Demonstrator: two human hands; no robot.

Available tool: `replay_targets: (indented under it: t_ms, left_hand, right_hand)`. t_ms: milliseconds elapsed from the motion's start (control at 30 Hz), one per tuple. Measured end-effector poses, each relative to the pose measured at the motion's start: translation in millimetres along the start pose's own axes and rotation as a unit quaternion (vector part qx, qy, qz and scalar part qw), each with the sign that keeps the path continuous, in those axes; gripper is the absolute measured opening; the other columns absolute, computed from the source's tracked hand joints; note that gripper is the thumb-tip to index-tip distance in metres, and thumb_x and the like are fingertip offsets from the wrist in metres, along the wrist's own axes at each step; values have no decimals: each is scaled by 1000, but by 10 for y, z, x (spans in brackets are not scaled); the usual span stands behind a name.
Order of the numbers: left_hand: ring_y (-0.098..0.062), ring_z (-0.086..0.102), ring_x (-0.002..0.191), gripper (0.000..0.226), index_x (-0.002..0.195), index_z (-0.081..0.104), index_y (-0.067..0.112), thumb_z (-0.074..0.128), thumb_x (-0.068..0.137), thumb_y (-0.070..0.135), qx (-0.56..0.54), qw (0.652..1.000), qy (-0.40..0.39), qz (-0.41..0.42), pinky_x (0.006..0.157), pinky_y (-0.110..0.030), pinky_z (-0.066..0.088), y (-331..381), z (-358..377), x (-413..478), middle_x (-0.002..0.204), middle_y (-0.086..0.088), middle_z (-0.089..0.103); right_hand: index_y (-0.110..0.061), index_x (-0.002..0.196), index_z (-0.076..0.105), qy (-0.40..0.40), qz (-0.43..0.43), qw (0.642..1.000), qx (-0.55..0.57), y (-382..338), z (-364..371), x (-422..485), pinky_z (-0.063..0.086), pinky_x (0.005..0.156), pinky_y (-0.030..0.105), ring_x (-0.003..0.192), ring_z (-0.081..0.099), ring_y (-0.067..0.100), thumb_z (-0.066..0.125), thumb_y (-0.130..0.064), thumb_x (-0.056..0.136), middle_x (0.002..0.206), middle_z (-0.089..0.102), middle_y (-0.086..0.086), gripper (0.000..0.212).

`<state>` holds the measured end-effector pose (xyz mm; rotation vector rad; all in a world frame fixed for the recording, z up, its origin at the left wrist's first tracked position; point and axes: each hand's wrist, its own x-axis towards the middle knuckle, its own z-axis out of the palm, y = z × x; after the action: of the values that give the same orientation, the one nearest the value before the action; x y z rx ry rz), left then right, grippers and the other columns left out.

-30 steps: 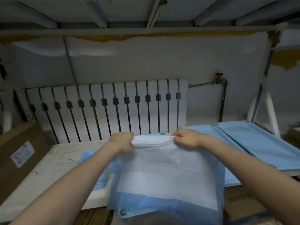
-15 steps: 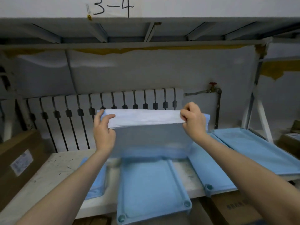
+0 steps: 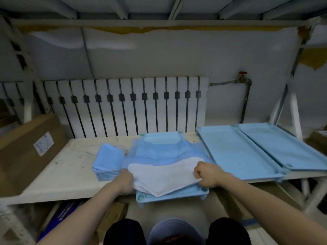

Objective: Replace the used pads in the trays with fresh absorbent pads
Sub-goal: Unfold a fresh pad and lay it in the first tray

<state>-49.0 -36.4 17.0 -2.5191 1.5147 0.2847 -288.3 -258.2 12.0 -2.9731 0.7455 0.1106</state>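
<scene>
Both hands, left (image 3: 124, 181) and right (image 3: 208, 175), grip one absorbent pad (image 3: 164, 167), hiding most of the middle tray (image 3: 172, 196); three trays visible.

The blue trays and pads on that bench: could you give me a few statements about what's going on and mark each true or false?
1. Both hands hold the pad over the middle tray. True: the left hand and right hand each have a grip on the pad at the near end of the middle tray.
2. A stack of folded pads lies right of that tray. False: the folded pads lie to its left.
3. Two more trays sit on the right. True: two trays lie side by side.
4. The pad covers the whole tray. False: the tray's far end is uncovered.
</scene>
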Motion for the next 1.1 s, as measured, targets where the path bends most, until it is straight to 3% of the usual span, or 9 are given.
replay_targets:
  t_ms: [133, 200, 267, 333, 467, 700, 867, 1000, 1100]
  left_hand:
    - [-32, 54, 105, 33, 120, 55, -6, 45, 95, 13, 75, 989, -125, -37, 91, -35, 42, 47, -200, -70, 128, -21, 55]
    - [-27, 47, 74, 30, 109, 62, -7, 41, 88, -1, 92, 978, -177, -67, 68, -36, 42, 32, -328, -13, 107, -21, 61]
    - [-22, 40, 62, 22, 80, 59, 1, 38, 85, -3, 103, 973, -179, -102, 66, -32, 37, 59, -450, 58, 80, -12, 50]
    - [-21, 53, 75, 19, 80, 54, 12, 39, 85, 1, 93, 983, -94, -125, 74, -31, 40, 125, -529, 164, 82, -3, 49]
    - [-23, 52, 115, 38, 121, 52, 16, 42, 86, 5, -34, 989, 82, -117, 85, -33, 43, 233, -392, 449, 123, -3, 53]
    - [-32, 42, 121, 44, 129, 45, 11, 45, 85, 11, -56, 997, 25, -53, 98, -41, 42, 138, -96, 1013, 133, -7, 41]
    - [-30, 55, 110, 43, 127, 45, 13, 52, 85, 17, -63, 996, 39, -58, 87, -39, 48, 27, -107, 1188, 125, -6, 40]
    - [-24, 53, 112, 37, 122, 49, 14, 52, 85, 15, -60, 995, 45, -69, 79, -32, 45, 7, -108, 1234, 122, -5, 53]
    - [-24, 55, 106, 27, 107, 56, 13, 50, 81, 9, -81, 989, 77, -96, 73, -30, 43, 9, -85, 1191, 114, -4, 57]
  right_hand:
    - [-24, 68, 50, -65, 5, 998, -7, -36, 9, -40, 38, 60, 26, 80, 53, 16, 62, -40, 73, 80, 55, -8, 21]
    - [-22, 69, 53, -111, 1, 994, 4, -20, -19, -22, 39, 60, 27, 77, 54, 16, 60, -55, 76, 76, 57, -7, 34]
    - [-21, 65, 49, -105, 12, 994, 17, -4, -47, 18, 35, 57, 26, 73, 51, 17, 46, -68, 83, 69, 53, -7, 51]
    - [-19, 63, 42, -40, 28, 999, 9, 13, -63, 109, 34, 58, 29, 73, 49, 19, 36, -60, 93, 69, 49, -5, 51]
    - [-18, 84, 50, 72, 58, 996, -20, 73, 20, 322, 45, 74, 33, 97, 56, 25, 38, -25, 94, 102, 59, 2, 17]
    - [-19, 119, 51, 90, 53, 994, 35, 234, 71, 875, 41, 81, 31, 116, 50, 24, 44, -11, 86, 128, 52, -2, 35]
    - [-19, 133, 43, 4, 20, 1000, 4, 192, 178, 1191, 45, 89, 37, 117, 50, 25, 46, -29, 93, 137, 45, 1, 41]
    - [-21, 132, 42, -33, 3, 998, -51, 181, 241, 1329, 43, 81, 37, 110, 54, 24, 44, -49, 92, 126, 48, 1, 48]
    - [-16, 116, 50, -41, 4, 997, -65, 171, 258, 1325, 41, 73, 35, 104, 55, 26, 48, -39, 93, 115, 49, 4, 33]
